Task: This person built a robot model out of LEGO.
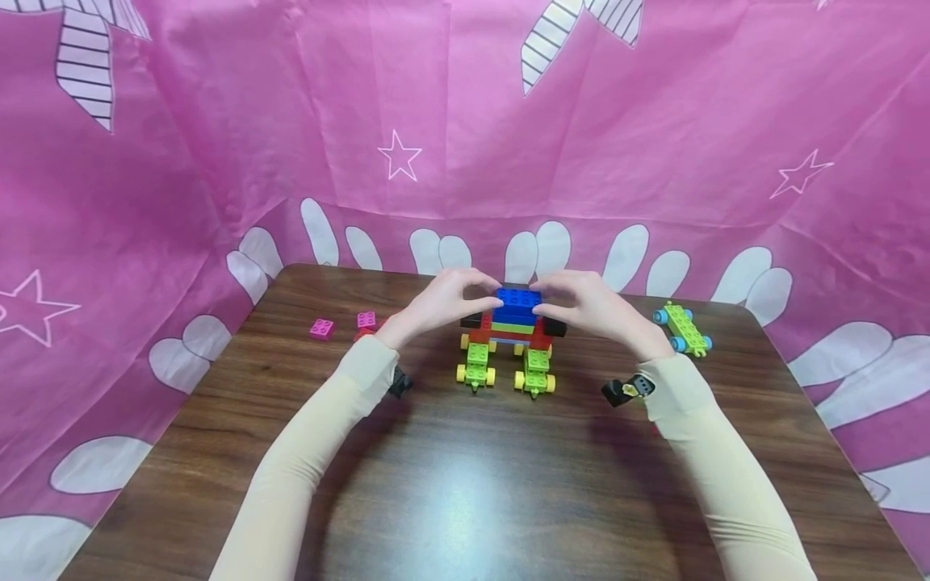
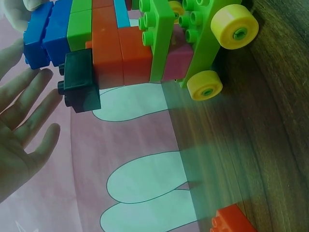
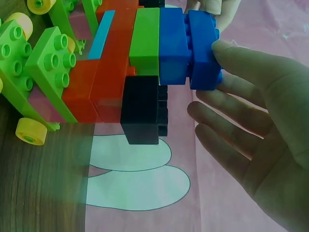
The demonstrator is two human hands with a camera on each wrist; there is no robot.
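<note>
A toy-brick build stands at the middle of the table, its two green wheeled bases (image 1: 476,365) on yellow wheels. Red bricks (image 2: 107,53) rise from them, with a black brick (image 3: 140,110) jutting out at each side. Above lie a green brick (image 3: 145,46) and a lower blue brick (image 3: 173,46). A top blue brick (image 1: 519,297) sits over that one, a narrow gap with studs showing between them. My left hand (image 1: 455,297) pinches its left end between thumb and fingers. At the opposite end my right hand (image 1: 592,311) pinches it likewise, other fingers spread behind.
Two pink bricks (image 1: 322,328) and a red brick (image 1: 364,332) lie left of the build, partly behind the left wrist. On the right stands a green wheeled base (image 1: 683,329) with blue wheels. A pink curtain (image 1: 465,186) hangs behind the table (image 1: 479,484).
</note>
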